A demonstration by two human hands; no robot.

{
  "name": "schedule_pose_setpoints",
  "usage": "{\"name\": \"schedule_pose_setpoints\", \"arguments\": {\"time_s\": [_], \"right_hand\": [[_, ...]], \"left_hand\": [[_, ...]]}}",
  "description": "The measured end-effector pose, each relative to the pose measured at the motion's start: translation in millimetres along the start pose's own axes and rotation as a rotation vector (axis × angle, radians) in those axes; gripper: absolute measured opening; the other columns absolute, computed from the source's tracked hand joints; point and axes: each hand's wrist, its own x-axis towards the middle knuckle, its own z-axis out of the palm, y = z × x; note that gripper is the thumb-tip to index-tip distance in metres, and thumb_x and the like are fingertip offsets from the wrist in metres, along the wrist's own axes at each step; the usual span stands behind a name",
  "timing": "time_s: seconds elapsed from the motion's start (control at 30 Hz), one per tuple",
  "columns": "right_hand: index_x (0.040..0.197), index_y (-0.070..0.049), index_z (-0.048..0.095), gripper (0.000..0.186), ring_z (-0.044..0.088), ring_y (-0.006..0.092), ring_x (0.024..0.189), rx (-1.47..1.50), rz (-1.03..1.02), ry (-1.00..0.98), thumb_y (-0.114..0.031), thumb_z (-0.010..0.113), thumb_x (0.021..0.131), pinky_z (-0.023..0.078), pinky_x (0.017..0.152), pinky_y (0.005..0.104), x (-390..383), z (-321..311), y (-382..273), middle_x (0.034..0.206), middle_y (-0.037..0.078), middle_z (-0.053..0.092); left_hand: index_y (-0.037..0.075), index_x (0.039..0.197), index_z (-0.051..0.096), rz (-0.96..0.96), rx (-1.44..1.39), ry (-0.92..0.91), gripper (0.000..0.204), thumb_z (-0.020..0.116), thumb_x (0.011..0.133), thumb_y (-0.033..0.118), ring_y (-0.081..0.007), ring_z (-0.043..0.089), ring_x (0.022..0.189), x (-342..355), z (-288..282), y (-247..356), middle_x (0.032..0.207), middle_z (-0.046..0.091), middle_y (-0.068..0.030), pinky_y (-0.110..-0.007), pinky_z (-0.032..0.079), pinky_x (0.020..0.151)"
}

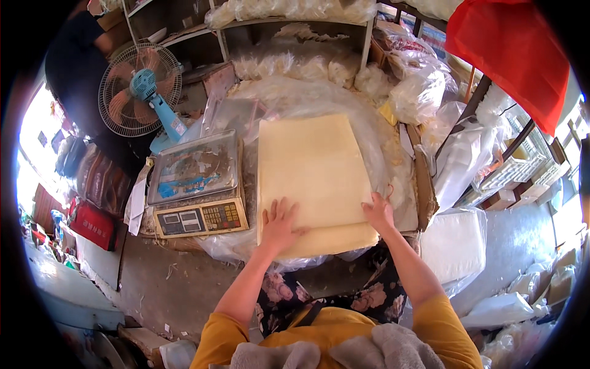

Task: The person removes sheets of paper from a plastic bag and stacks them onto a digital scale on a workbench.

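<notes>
A large cream-coloured sheet (310, 166), or a stack of such sheets, lies on the plastic-covered work surface in front of me. Along its near side runs a strip (329, 238) that looks folded or rolled over. My left hand (281, 224) rests flat on the sheet near its lower left corner, fingers spread. At the right edge sits my right hand (379, 212), its fingers apart and lying against the border of the sheet. A thin red strand (390, 189) shows beside the right fingers.
A digital scale (196, 184) with a worn metal platform stands left of the sheet, a blue fan (144, 86) behind it. Bagged goods (418, 92) crowd the back right. A red cloth (510, 55) hangs above. At far left stands another person (74, 67).
</notes>
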Motion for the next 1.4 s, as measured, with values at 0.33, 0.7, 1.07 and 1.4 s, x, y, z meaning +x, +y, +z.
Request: {"name": "schedule_pose_setpoints", "arguments": {"time_s": [0.33,0.7,1.07,1.4], "right_hand": [[0.145,-0.015,0.032,0.054,0.021,0.0373,0.14,-0.434,-0.531,-0.089,-0.028,0.048,0.095,0.02,0.11,0.0578,-28.9,42.4,-38.2,0.151,0.015,0.025],[0.137,-0.008,0.041,0.052,0.045,0.0352,0.123,-0.101,-0.654,-0.251,-0.014,0.053,0.087,0.034,0.101,0.0528,-49.6,1.1,-156.6,0.13,0.015,0.05],[0.111,-0.007,0.066,0.035,0.061,0.0281,0.103,0.331,-0.748,-0.302,-0.005,0.065,0.076,0.048,0.089,0.0328,-59.9,-10.0,-52.7,0.109,0.012,0.065],[0.12,-0.002,0.056,0.047,0.063,0.0285,0.099,0.274,-0.132,-0.159,-0.027,0.067,0.083,0.048,0.085,0.0379,-33.0,64.5,10.9,0.108,0.016,0.065]], "left_hand": [[0.015,0.145,0.035,0.011,0.108,-0.151,0.082,0.059,0.08,0.059,-0.0415,0.012,0.142,-10.7,11.9,4.9,0.152,0.022,-0.0201,-0.059,0.005,0.113],[0.005,0.106,0.06,0.108,-0.081,-0.153,0.04,0.072,0.068,0.008,-0.0299,0.06,0.103,-15.6,-89.3,6.8,0.104,0.064,-0.0134,-0.041,0.047,0.086],[0.001,0.132,0.049,0.107,-0.579,0.225,0.063,0.077,0.076,0.012,-0.0232,0.044,0.131,-52.7,-31.1,-39.0,0.137,0.047,-0.0214,-0.034,0.035,0.107],[0.006,0.134,0.047,0.192,-0.004,0.144,0.078,0.074,0.073,0.047,-0.0351,0.042,0.127,-7.7,-2.8,-7.2,0.137,0.042,-0.022,-0.047,0.035,0.102]]}}
